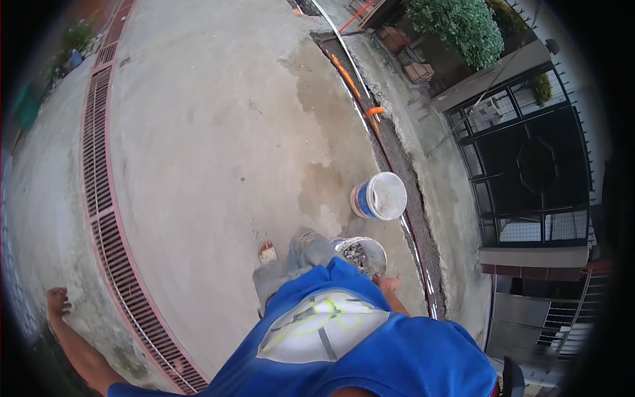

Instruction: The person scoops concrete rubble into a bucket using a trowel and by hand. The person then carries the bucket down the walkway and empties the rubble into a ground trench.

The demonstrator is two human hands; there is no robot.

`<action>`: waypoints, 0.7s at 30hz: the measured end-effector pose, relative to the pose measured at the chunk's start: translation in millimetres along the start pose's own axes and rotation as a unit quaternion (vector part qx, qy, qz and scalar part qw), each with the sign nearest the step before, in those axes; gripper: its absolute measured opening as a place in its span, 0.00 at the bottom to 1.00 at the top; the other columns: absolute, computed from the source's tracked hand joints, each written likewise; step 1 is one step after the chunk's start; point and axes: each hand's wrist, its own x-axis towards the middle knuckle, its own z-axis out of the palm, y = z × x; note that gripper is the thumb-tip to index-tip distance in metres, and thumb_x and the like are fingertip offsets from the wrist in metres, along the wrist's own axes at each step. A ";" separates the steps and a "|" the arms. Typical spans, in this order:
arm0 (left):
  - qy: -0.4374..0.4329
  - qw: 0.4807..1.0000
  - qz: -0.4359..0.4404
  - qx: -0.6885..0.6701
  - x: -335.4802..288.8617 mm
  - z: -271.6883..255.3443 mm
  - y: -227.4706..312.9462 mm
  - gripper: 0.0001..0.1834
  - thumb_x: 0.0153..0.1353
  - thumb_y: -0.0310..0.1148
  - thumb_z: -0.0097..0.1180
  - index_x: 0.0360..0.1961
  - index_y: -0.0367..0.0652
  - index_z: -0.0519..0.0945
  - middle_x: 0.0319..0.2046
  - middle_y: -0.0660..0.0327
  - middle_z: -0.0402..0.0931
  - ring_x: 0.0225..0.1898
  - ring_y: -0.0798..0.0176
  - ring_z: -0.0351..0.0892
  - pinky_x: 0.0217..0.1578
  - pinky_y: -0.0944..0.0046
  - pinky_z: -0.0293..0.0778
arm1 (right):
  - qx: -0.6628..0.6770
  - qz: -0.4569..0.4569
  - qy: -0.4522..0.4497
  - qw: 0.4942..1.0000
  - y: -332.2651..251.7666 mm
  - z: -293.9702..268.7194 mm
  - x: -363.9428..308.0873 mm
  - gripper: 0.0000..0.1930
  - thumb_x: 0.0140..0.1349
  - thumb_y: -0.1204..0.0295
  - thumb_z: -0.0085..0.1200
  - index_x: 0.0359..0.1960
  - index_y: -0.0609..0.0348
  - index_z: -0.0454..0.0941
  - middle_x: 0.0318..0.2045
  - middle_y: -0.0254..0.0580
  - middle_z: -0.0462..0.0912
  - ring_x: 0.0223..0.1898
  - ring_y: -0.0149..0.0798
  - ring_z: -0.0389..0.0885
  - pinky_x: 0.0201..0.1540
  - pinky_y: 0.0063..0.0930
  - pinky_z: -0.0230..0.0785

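Observation:
My left hand [58,301] is held out in the air far to the left, its fingers loosely curled and nothing in it. Down by my right side, my right hand [388,283] is at the rim of a white bucket [378,250] and appears closed on it; the exact grip is partly hidden. Grey broken rubble [357,257] lies inside that bucket, and my blue shirt covers its lower part. Just beyond it stands a second white bucket [386,196] with a blue and red side, its inside coated pale grey.
A long slatted drain grate [106,192] runs along the left. To the right, a narrow trench [413,192] holds orange pipe [376,110] and a white pipe [340,40]. A dark gate [529,165] and a bush [456,30] lie past it. Wet patches mark the concrete.

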 end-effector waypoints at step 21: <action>0.032 0.922 0.384 0.035 234.4 323.9 824.1 0.18 0.63 0.38 0.54 0.49 0.36 0.77 0.39 0.51 0.81 0.39 0.56 0.80 0.43 0.60 0.75 | 0.979 0.203 -0.003 -0.004 -184.4 -775.1 314.5 0.27 0.53 0.42 0.44 0.47 0.47 0.69 0.30 0.34 0.69 0.24 0.37 0.66 0.27 0.30 0.60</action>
